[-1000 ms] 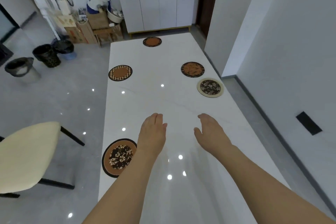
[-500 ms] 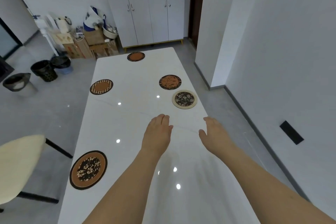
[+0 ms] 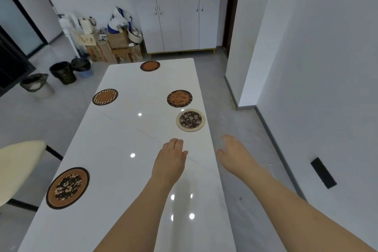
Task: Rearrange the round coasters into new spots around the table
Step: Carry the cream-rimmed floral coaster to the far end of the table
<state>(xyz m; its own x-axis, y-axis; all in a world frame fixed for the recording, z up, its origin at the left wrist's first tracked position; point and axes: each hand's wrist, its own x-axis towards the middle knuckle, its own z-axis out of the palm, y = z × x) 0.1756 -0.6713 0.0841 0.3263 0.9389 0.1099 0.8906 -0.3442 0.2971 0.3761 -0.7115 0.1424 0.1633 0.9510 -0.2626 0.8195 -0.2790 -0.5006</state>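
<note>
Both our hands are empty and spread; the cream-rimmed floral coaster [image 3: 190, 120] lies on the surface [image 3: 126, 139] just beyond our left hand [image 3: 171, 159], nearer it than our right hand [image 3: 235, 154].

Five coasters [image 3: 190, 120] on table [image 3: 122, 141], chair [image 3: 18, 168] left.

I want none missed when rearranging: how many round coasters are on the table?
5: far end; checkered one at left edge; two at right edge; near-left corner. The arms may hide more.
</note>
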